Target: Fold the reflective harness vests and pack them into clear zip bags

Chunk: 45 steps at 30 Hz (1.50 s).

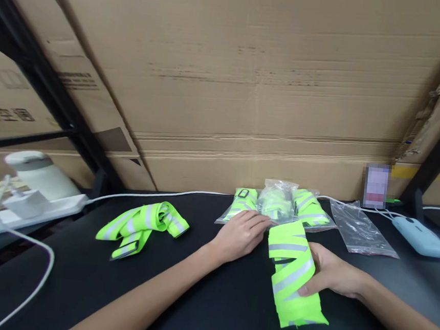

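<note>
My right hand [329, 275] grips a folded neon-yellow reflective strap [289, 294] with grey stripes, thumb on the near face and the other fingers behind it. The strap is held tilted above the black tabletop. My left hand [239, 236] lies palm down, fingers loosely stretched toward the right, at the front of the bagged straps; its thumb is hidden. Behind it are a left bagged strap [243, 199], a middle bagged strap [277, 203] and a right bagged strap [310, 208], all in clear plastic. A loose reflective strap [148, 218] with a buckle lies crumpled at the left.
A flat clear zip bag [364, 230] lies at the right, beside a light-blue power bank [420, 236]. A blurred-out phone-like object [376, 185] stands behind. At the left are a white power strip [62, 203], a charger, a cable and a pale bottle [47, 175]. Cardboard [257, 96] walls the back.
</note>
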Available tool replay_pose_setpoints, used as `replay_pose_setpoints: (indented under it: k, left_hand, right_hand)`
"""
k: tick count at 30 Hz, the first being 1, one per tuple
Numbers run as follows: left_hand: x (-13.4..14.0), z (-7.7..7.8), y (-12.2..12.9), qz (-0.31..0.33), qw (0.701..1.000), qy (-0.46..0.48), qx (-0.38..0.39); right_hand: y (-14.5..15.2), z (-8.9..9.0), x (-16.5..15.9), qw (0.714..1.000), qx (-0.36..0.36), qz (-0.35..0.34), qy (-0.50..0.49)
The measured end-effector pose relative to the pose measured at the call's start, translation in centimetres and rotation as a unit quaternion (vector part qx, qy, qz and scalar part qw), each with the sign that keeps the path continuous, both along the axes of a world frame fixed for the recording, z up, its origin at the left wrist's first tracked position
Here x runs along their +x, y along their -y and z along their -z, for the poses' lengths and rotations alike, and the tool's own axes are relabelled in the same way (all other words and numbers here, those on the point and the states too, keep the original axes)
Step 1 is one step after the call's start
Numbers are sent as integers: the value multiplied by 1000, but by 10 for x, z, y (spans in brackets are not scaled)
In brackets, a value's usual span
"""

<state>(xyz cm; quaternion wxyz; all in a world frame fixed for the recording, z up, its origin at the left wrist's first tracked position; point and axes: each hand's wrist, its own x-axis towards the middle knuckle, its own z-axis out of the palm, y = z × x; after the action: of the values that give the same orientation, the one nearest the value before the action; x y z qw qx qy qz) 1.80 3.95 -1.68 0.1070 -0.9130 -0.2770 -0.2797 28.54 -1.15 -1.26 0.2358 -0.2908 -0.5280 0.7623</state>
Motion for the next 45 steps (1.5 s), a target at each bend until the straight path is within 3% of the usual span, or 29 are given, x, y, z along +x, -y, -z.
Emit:
replay_pose_setpoints:
  k: [6,12,18,24,31,41,45]
  left_hand:
    - [8,2,4,-8,995,93,-36]
    - [8,10,11,13,987,143,-73]
    - [16,1,22,6,983,155,-94]
    - [23,-3,30,-15,982,166,-86]
    - [26,-5,35,-21,978,180,-101]
    - [25,-1,36,3,970,218,-110]
    - [26,-1,36,43,969,224,-93]
  right_hand:
    - [7,-4,-2,1000,-3,-20,-16]
    - [13,-2,-6,999,17,29,-18]
    - [9,-5,-5,995,56,86,4]
    - [8,-1,-6,995,79,49,27]
    - [11,3,-11,993,81,63,61]
    - [11,1,-13,995,66,69,31]
    - [12,0,-13,995,62,72,34]
